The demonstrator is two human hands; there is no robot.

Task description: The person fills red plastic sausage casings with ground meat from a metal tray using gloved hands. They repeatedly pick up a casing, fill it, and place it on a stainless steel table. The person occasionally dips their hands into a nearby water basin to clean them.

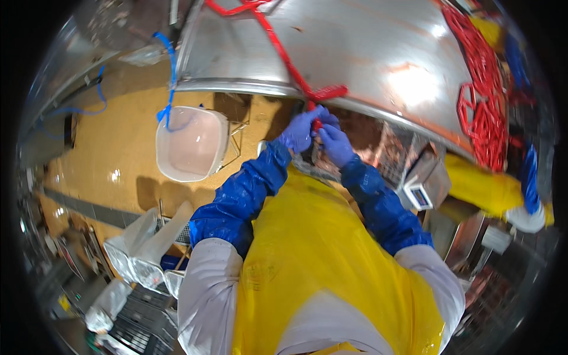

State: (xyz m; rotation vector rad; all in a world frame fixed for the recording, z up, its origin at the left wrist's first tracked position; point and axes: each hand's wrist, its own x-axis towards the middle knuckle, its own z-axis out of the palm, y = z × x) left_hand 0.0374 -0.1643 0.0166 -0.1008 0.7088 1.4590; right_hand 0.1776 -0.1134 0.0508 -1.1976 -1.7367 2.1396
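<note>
My left hand [298,131], in a purple-blue glove, grips the near end of a glossy red sausage strand [284,55] just off the table's front edge. Close beside it, my right hand [336,144], gloved alike, pinches the same end, and a short red piece shows between the fingers. From there the strand crosses the edge and runs up over the stainless steel table [355,49]. One thick red length [330,92] bends off to the right near the edge. At the table's right lies a big heap of red sausage strands [483,97].
A white tub [162,153] of cloudy liquid stands left, with a blue hose [171,66] hanging into it. Below the table edge is a crate of meat scraps [368,153]. A boxy metal unit with a display [428,177] and a co-worker's yellow apron [483,184] are right.
</note>
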